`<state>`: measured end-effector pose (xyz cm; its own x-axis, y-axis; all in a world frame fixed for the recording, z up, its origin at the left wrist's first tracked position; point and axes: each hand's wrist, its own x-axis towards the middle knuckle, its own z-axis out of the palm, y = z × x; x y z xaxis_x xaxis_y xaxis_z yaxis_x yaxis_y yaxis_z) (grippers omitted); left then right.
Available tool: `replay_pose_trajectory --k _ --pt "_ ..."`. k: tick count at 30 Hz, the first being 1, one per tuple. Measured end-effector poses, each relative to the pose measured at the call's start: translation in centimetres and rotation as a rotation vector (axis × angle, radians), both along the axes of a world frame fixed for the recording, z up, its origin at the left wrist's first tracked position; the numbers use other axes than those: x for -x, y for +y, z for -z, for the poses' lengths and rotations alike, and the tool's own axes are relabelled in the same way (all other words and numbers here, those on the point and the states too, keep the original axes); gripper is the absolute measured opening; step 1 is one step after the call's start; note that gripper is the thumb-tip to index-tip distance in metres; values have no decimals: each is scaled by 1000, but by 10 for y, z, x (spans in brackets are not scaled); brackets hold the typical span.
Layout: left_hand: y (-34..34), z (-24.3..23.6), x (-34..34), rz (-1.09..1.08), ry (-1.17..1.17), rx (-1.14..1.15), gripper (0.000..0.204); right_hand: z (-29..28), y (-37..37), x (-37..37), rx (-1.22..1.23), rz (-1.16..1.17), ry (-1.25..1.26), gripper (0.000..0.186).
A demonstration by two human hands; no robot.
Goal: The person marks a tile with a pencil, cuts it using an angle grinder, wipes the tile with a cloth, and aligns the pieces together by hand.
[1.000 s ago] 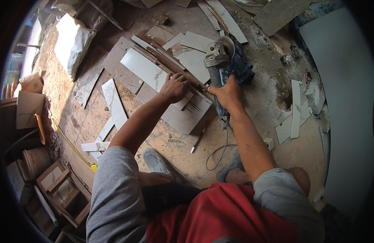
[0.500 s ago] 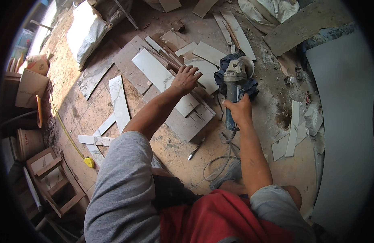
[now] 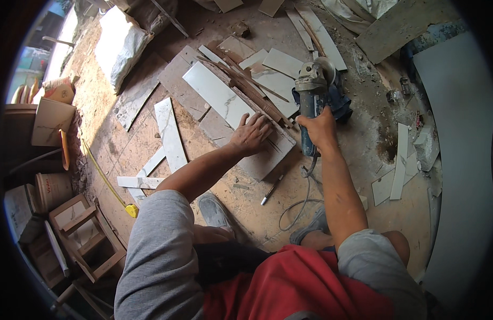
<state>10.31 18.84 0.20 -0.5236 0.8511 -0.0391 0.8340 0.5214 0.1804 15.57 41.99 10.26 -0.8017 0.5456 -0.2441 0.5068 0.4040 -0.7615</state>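
My right hand (image 3: 321, 128) is wrapped round the body of a dark angle grinder (image 3: 310, 82), its disc up and away from me, a dark blue cloth (image 3: 342, 106) beside it. Its cord (image 3: 297, 208) loops below. My left hand (image 3: 250, 133) rests with fingers spread and bent on the near end of a white marble-look tile strip (image 3: 208, 90). That strip lies on a dusty grey slab (image 3: 267, 160), alongside narrow wooden strips (image 3: 265, 90) and other tile offcuts (image 3: 283, 64).
Loose tile strips (image 3: 169, 133), a tape measure (image 3: 131, 209) and a pen (image 3: 272, 189) lie on the floor. A white sack (image 3: 118, 42) is upper left, stacked cartons and tiles (image 3: 51, 128) are left, a broken block (image 3: 426, 149) and large grey sheet (image 3: 465, 160) are right.
My left hand lifted from the tile strip, then came down on its near end with fingers spread. My right hand with the grinder shifted rightward. The whole view has shifted slightly.
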Motion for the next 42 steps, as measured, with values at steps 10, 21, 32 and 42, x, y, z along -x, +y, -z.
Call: replay_pose_trajectory --k 10,21,32,42 --pt "-93 -26 -43 -156 -129 89 46 -2 -8 5 32 -56 -82 77" --pt "-152 12 -66 -1375 -1476 -814 61 0 -23 -2 -10 -109 -41 77" --pt "-170 -97 -50 -1119 -1674 -1529 28 -12 -36 8 96 -61 21 67" --pt "-163 -139 -16 -589 -2000 -2143 29 7 -50 14 -30 -167 117 53"
